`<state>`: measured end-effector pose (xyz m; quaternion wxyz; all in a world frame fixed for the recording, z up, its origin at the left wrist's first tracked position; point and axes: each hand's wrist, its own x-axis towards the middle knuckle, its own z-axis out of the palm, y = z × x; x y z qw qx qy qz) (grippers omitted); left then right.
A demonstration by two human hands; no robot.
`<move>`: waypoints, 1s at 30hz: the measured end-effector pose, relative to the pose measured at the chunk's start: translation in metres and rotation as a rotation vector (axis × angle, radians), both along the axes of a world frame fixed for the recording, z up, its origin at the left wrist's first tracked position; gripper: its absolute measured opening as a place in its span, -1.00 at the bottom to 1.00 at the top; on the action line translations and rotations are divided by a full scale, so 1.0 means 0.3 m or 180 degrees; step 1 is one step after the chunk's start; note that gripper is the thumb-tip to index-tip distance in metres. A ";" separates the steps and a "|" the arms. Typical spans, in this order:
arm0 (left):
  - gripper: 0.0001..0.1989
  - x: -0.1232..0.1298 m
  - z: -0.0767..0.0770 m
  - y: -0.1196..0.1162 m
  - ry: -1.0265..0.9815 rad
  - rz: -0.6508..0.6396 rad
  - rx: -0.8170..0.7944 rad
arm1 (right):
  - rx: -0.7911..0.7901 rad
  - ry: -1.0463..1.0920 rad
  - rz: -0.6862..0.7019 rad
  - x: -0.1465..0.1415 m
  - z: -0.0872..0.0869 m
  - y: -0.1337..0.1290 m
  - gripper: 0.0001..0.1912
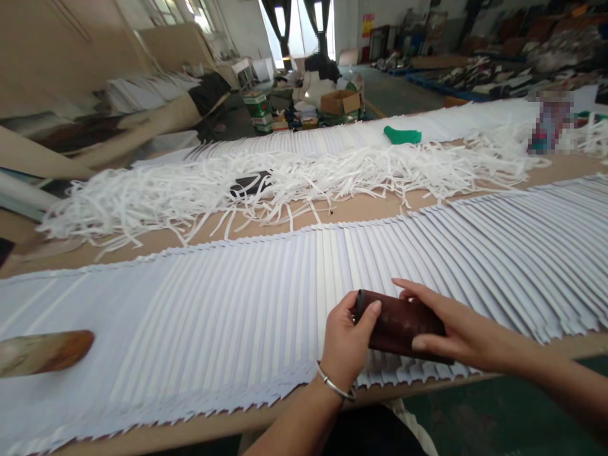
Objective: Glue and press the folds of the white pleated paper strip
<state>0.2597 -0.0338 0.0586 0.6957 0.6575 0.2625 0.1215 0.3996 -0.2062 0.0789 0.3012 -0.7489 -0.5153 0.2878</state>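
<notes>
My left hand (349, 335), with a bracelet at its wrist, is closed on the left end of a dark reddish-brown leather-like piece (399, 323). Its thumb lies across the top of the piece. From the other side my right hand (458, 326) grips the right end, thumb at the near edge and fingers at the far edge. The piece looks folded or rolled; its exact kind cannot be made out. Beneath both hands spreads a long row of overlapping white strips or sheets (237, 310), fanned along the table.
A rounded brownish bar (47, 353) lies on the sheets at left. Beyond the row are a tangled heap of narrow white strips (304, 174), a black object (249, 183) and a green cloth-like piece (403, 135). A cardboard box (340, 102) stands farther back.
</notes>
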 end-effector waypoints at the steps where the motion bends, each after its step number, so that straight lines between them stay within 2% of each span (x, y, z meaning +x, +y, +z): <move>1: -0.74 0.000 -0.010 -0.015 0.0011 0.0113 -0.0119 | 0.0047 -0.0372 0.0029 -0.016 -0.020 -0.017 -0.22; 3: -0.72 -0.009 -0.028 -0.050 -0.0005 0.0171 -0.0226 | 0.0084 -0.1059 0.0190 -0.024 -0.057 -0.063 -0.24; 5: -0.68 -0.036 -0.050 -0.094 -0.0021 0.0204 0.0050 | 0.0104 -0.1589 0.0355 0.004 -0.087 -0.121 -0.31; 7: -0.63 -0.084 -0.083 -0.141 -0.0107 0.0095 0.0873 | 0.0075 -0.1980 0.0558 0.061 -0.115 -0.180 -0.32; 10: -0.51 -0.164 -0.152 -0.197 -0.0542 -0.0897 0.2735 | 0.0050 -0.2410 0.0815 0.162 -0.157 -0.227 -0.38; 11: -0.46 -0.184 -0.175 -0.208 -0.0583 -0.1285 0.3201 | 0.0066 -0.2496 0.0854 0.195 -0.170 -0.221 -0.40; 13: -0.40 -0.203 -0.211 -0.221 -0.0405 -0.1884 0.3844 | 0.0113 -0.2569 0.0819 0.263 -0.187 -0.173 -0.42; 16: -0.38 -0.199 -0.237 -0.223 0.0066 -0.2356 0.4253 | -0.0014 -0.2572 0.0644 0.387 -0.194 -0.025 -0.42; 20: -0.37 -0.195 -0.232 -0.215 0.0192 -0.2449 0.4437 | -0.0243 -0.2465 0.0242 0.594 -0.189 0.190 -0.45; 22: -0.35 -0.199 -0.210 -0.208 0.0119 -0.2408 0.4447 | -0.0190 -0.2432 0.0008 0.656 -0.181 0.249 -0.44; 24: -0.32 -0.193 -0.180 -0.203 -0.0008 -0.2347 0.4450 | -0.0110 -0.2397 -0.0149 0.638 -0.168 0.254 -0.43; 26: -0.36 -0.169 -0.152 -0.205 -0.0320 -0.2382 0.4591 | 0.0077 -0.2228 -0.0049 0.528 -0.155 0.208 -0.42; 27: -0.39 -0.151 -0.144 -0.209 -0.0516 -0.2451 0.4713 | 0.0303 -0.1937 0.0214 0.449 -0.151 0.172 -0.43; 29: -0.44 -0.109 -0.147 -0.220 -0.0869 -0.2649 0.4947 | 0.0461 -0.1494 0.1164 0.282 -0.154 0.096 -0.42; 30: -0.44 -0.090 -0.156 -0.228 -0.0946 -0.2743 0.5018 | 0.0490 -0.1540 0.1628 0.213 -0.161 0.066 -0.42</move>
